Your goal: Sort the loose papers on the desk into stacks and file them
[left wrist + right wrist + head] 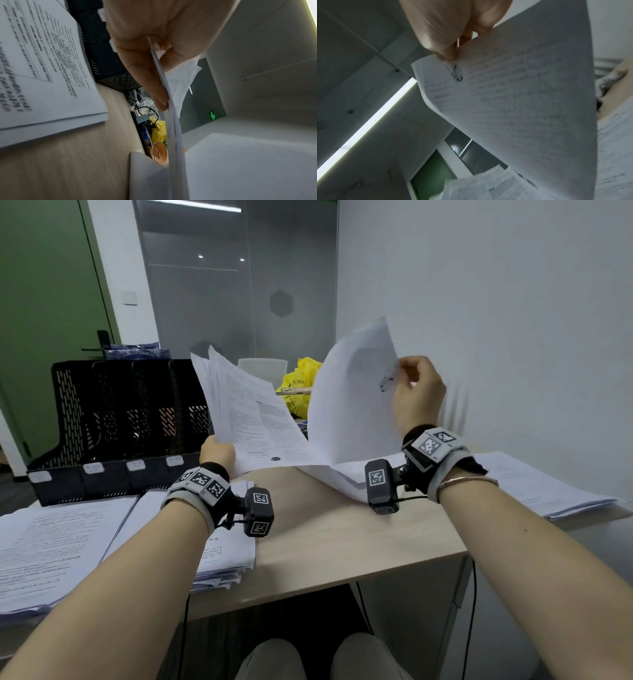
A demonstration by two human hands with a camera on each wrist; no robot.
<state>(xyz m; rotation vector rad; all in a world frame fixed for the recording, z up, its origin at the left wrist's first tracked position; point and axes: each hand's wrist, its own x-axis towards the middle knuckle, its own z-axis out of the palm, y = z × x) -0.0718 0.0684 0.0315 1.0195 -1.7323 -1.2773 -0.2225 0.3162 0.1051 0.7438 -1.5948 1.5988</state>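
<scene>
Sheet peeling up, right hand pinching top corner; left hand clamps remaining sheaf, long axis leaning away toward file rack, rack nearer left.

Yellow bag behind desk; green door left.

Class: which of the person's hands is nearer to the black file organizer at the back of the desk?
Left. The left hand grips a sheaf of papers right beside the black file organizer; the right hand pinches a lifted sheet well off to its right.
</scene>
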